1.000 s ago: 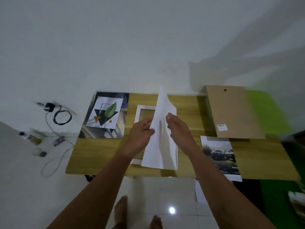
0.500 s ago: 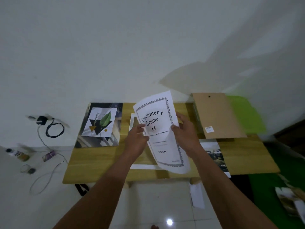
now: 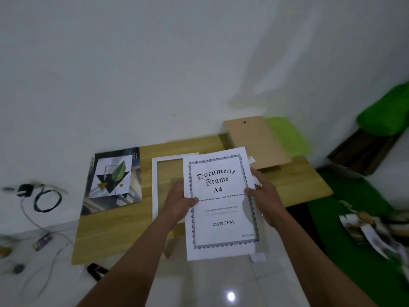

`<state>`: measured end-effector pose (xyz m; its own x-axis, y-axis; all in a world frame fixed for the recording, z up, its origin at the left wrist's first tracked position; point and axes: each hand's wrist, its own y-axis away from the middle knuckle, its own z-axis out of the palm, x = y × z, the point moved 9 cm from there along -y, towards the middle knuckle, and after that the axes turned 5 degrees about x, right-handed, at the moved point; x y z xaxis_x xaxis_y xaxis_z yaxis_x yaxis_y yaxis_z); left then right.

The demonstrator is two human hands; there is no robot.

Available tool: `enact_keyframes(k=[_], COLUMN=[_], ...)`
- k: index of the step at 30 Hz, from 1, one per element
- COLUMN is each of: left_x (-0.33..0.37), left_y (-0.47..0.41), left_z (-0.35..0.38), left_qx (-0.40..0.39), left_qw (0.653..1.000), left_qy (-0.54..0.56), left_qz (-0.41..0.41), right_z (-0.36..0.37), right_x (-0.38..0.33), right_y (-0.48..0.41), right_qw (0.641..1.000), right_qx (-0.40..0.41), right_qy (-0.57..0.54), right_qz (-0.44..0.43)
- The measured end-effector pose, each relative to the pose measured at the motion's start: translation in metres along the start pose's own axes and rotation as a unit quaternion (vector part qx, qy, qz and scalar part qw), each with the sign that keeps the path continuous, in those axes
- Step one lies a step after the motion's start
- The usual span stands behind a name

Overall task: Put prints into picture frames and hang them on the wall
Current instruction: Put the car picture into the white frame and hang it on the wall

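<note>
I hold a white insert sheet printed "Document Frame A4" above the wooden table, face up toward me. My left hand grips its left edge and my right hand grips its right edge. A white picture frame lies flat on the table behind the sheet, partly hidden by it and my left hand. A leaf print rests on the table's left part. The brown backing board lies at the far right of the table.
A white wall rises right behind the table. Cables and a charger lie on the floor at left. Green mats and loose prints sit at right. A dark object lies under the table's front edge.
The sheet has turned from edge-on to face up toward me and come nearer, both hands still on it. My view has swung right and tilted.
</note>
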<state>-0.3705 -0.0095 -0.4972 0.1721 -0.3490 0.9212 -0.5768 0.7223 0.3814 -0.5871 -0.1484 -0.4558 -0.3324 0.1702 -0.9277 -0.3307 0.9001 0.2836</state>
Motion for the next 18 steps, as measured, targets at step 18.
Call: enact_keyframes(k=[18], left_x=[-0.093], left_y=[-0.017], left_z=[0.166], left_qx=[0.019], left_qw=[0.984], left_qy=[-0.174], left_qz=[0.003], right_z=[-0.127], right_x=[0.149], right_y=[-0.074], right_qw=[0.99], right_qx=[-0.037], right_qy=[0.126], right_qz=[0.048])
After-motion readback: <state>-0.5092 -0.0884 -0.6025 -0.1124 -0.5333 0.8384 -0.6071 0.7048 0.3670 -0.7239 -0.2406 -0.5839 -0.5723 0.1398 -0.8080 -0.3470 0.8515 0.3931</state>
